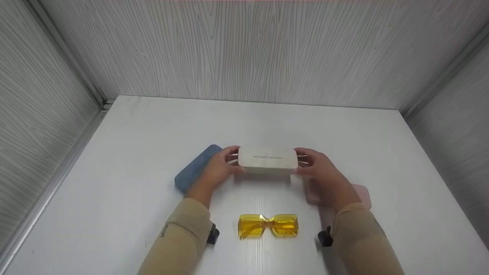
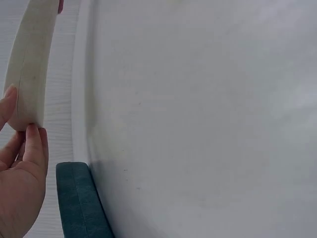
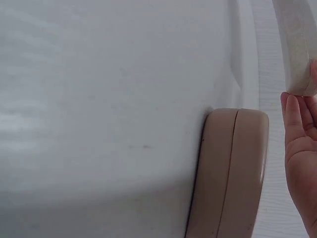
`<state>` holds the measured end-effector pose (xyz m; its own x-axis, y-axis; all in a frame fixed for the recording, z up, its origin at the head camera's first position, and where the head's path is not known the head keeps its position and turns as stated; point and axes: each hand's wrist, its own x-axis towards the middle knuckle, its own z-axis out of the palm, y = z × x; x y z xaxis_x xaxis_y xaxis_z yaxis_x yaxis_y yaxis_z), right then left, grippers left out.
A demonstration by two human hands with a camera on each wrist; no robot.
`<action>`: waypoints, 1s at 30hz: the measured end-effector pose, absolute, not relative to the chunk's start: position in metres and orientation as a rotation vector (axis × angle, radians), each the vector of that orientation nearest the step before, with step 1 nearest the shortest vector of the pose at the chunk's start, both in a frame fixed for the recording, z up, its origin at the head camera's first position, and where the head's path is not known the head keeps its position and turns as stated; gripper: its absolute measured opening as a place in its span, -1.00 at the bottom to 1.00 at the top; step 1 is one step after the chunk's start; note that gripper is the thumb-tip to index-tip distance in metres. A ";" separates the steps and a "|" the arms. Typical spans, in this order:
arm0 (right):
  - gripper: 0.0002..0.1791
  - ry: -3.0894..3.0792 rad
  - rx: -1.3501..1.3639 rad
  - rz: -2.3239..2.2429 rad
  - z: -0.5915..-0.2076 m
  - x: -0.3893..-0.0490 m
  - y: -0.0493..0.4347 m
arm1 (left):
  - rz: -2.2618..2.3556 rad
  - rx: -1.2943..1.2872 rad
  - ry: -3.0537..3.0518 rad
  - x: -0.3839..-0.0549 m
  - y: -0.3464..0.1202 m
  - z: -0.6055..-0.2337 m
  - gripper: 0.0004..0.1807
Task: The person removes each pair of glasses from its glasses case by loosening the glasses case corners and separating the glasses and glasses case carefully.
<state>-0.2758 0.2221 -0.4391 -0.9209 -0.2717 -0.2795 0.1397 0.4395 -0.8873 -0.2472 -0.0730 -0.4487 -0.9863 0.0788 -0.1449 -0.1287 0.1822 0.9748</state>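
Observation:
A white glasses case (image 1: 267,158) with small printed lettering is held closed between both hands, above the table. My left hand (image 1: 219,168) pinches its left end, thumb on the near side and fingers at the far side. At the right end, my right hand (image 1: 321,168) grips it the same way. The left wrist view shows the case (image 2: 32,69) edge-on, a thin seam along its side. Fingertips of the right hand (image 3: 302,148) press against the case's end (image 3: 297,54) in the right wrist view.
A blue glasses case (image 1: 196,170) lies slanted, partly behind the left hand. Under the right forearm is a pink glasses case (image 1: 361,191), partly hidden. Yellow-tinted glasses (image 1: 268,225) lie between the forearms on the white table (image 1: 267,122). Wood-grain panels (image 1: 244,49) enclose the back and sides.

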 end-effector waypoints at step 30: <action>-0.31 2.464 -0.291 -1.329 -0.466 -0.215 0.201 | 1.571 -0.113 2.390 -0.185 -0.095 -0.464 -0.23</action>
<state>-0.2150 0.2012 -0.4657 -0.9262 -0.3278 -0.1865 -0.0242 0.5450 -0.8381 -0.1848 -0.0951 -0.4639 -0.9582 0.0866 -0.2727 -0.2159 0.4064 0.8878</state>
